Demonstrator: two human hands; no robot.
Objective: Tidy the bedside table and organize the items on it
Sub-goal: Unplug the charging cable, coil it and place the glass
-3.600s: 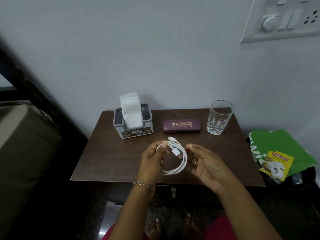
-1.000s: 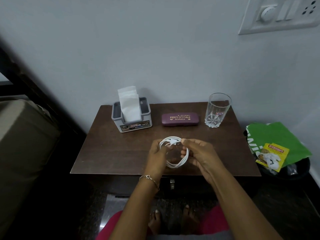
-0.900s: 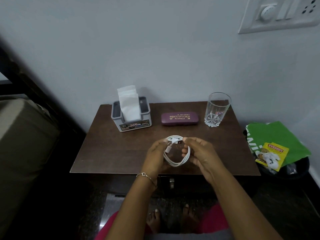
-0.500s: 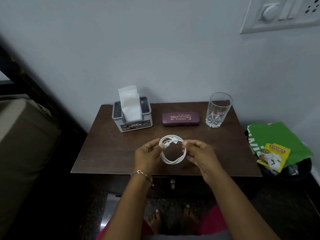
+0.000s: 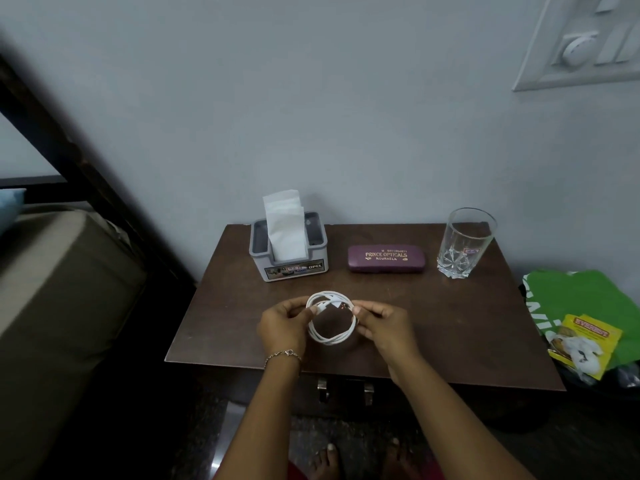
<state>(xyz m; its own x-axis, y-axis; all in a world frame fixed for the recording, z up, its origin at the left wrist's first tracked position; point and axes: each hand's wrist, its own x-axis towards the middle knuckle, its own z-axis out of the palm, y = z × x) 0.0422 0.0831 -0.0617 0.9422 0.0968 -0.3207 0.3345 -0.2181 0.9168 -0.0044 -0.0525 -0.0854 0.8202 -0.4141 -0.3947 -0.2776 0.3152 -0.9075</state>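
A white cable (image 5: pixel 332 337) wound into a small coil hangs between my hands just above the dark wooden bedside table (image 5: pixel 450 327). My left hand (image 5: pixel 282 327) pinches the coil's left side near its plugs. On the right side, my right hand (image 5: pixel 382 325) pinches the same coil. At the back of the table stand a grey tissue holder (image 5: pixel 289 251) with white tissues, a purple spectacle case (image 5: pixel 386 258) and an empty clear glass (image 5: pixel 464 242).
A bed with a brown mattress (image 5: pixel 59 289) and dark frame lies to the left. Right of the table sits a bin with a green bag (image 5: pixel 581 299) and a yellow packet (image 5: pixel 585 344). A switchboard (image 5: pixel 588 43) is on the wall above.
The coil has been wound tighter and lowered toward the table. Both hands have shifted their pinch to the coil's upper sides.
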